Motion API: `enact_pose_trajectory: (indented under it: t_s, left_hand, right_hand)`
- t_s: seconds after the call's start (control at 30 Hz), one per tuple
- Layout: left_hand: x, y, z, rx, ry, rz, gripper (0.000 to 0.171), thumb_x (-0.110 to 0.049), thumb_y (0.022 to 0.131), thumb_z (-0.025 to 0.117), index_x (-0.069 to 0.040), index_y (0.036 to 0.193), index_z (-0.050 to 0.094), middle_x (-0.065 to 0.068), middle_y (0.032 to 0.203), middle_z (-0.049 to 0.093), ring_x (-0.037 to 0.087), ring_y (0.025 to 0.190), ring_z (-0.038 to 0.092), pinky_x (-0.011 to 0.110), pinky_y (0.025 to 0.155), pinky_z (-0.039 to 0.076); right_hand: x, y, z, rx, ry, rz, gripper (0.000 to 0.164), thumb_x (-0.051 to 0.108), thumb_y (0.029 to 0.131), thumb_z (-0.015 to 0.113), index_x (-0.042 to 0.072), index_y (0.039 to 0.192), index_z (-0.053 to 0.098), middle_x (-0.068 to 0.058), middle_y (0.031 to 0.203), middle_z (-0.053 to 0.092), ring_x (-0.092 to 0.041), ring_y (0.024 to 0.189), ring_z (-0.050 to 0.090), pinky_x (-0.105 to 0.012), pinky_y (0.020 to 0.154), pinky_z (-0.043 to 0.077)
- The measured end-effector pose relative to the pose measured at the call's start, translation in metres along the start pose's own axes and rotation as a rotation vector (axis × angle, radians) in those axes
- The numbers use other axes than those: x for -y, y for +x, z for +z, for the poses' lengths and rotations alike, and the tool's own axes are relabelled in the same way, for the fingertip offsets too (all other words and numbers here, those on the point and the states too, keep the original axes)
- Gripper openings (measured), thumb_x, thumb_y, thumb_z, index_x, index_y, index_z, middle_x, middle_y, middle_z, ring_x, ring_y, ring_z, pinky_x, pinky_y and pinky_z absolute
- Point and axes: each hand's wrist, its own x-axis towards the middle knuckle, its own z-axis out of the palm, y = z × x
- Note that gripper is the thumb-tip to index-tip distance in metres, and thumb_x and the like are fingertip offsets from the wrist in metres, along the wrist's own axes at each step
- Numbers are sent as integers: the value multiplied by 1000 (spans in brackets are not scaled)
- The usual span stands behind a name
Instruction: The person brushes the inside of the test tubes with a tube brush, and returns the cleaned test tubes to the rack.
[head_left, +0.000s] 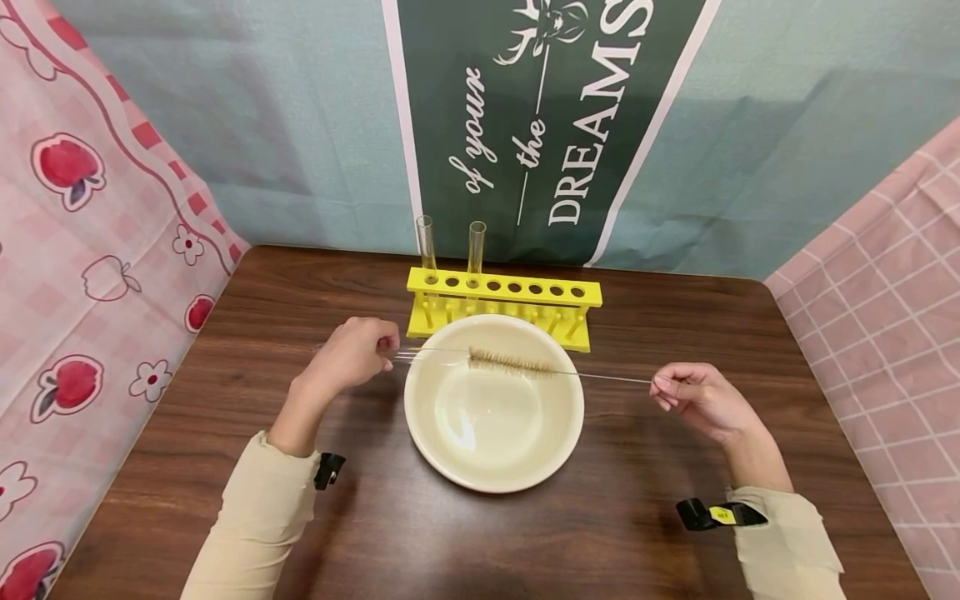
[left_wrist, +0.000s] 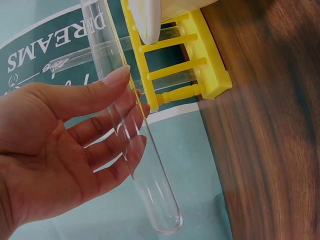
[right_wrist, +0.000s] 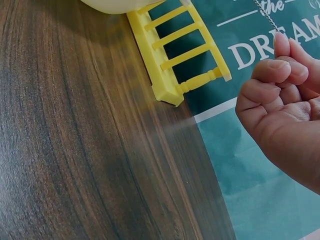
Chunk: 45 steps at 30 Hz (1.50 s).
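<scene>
Your left hand (head_left: 348, 354) holds a clear glass test tube (left_wrist: 162, 202) on its side, thumb on one face and curled fingers round the other; its rounded, closed end points left. That turns the mouth right, over the cream-coloured round bowl (head_left: 491, 433), probably so a tool can come straight in along its length.

Your right hand (head_left: 705, 404), well to the right of the bowl, pinches the thin twisted-wire handle (head_left: 611, 378) of a tan bristle brush between thumb and forefinger, the other fingers curled in. Gripping near the handle's end likely leaves most of the wire free to reach down a narrow tube. The bristles (head_left: 517, 363) hang above the far part of the bowl, roughly in line with the tube and close to its mouth; you cannot tell whether the tip is inside.

The bowl sits between your hands on the brown wood-grain table (head_left: 615, 492), well placed to catch drips. Just beyond it stands the yellow eight-hole rack (head_left: 504, 287), with two upright clear tubes, one in the leftmost hole (head_left: 427, 246) and one in the third (head_left: 476, 250), presumably kept within reach yet out of your way.
</scene>
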Motion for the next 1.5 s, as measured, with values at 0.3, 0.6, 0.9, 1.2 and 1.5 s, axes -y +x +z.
enact_pose_trajectory:
  t_s: [0.3, 0.6, 0.9, 1.2, 1.5]
  left_hand:
    - [-1, 0, 1, -11, 6, 12, 15, 2, 72, 71, -4, 81, 62, 4, 71, 52, 21, 68, 48, 33, 60, 39]
    - [-1, 0, 5, -30, 8, 43, 19, 3, 70, 73, -8, 77, 59, 3, 69, 50, 20, 67, 47, 32, 59, 38]
    - [1, -1, 11, -75, 18, 82, 22, 6, 66, 73, -8, 72, 57, 4, 67, 48, 20, 64, 46, 32, 58, 36]
    - [2, 0, 13, -94, -1, 94, 22, 5, 67, 73, -8, 73, 57, 3, 67, 49, 19, 64, 45, 32, 58, 36]
    - [3, -1, 14, -86, -23, 114, 23, 6, 66, 75, -8, 74, 58, 3, 68, 49, 18, 65, 45, 32, 59, 37]
  right_hand:
    - [1, 0, 2, 4, -12, 21, 40, -18, 90, 29, -2, 93, 65, -7, 85, 64, -11, 68, 53, -21, 61, 43]
    - [1, 0, 3, -28, -36, 55, 40, -18, 89, 29, 0, 90, 66, -5, 81, 63, -10, 65, 52, -19, 59, 41]
    - [0, 2, 4, -47, -52, 80, 41, -17, 89, 29, 1, 88, 66, -3, 79, 62, -9, 65, 52, -19, 59, 41]
    - [0, 2, 4, -57, -60, 92, 41, -17, 90, 29, 1, 88, 66, -4, 78, 62, -9, 64, 52, -20, 57, 41]
    - [0, 2, 4, -81, -61, 116, 41, -17, 90, 30, 1, 88, 67, -4, 79, 63, -9, 63, 53, -19, 57, 41]
